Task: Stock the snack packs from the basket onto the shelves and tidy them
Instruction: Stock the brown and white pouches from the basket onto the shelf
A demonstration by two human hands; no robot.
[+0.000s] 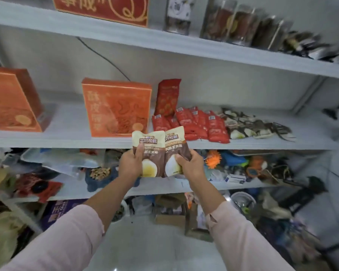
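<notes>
Held upright and side by side, inner edges touching, in the air just before the front edge of the middle shelf [67,141]: two cream-and-brown snack packs [152,142]. Gripped, the left pack [151,163] by the left hand [130,163] with thumb flat on its face, the right pack [173,145] low down by the curled fingers of the right hand [191,163]. Behind on that shelf, an orange box [115,108] just left, red packs [196,124] lying just right, dark-and-white packs [250,126] toward the right end.
</notes>
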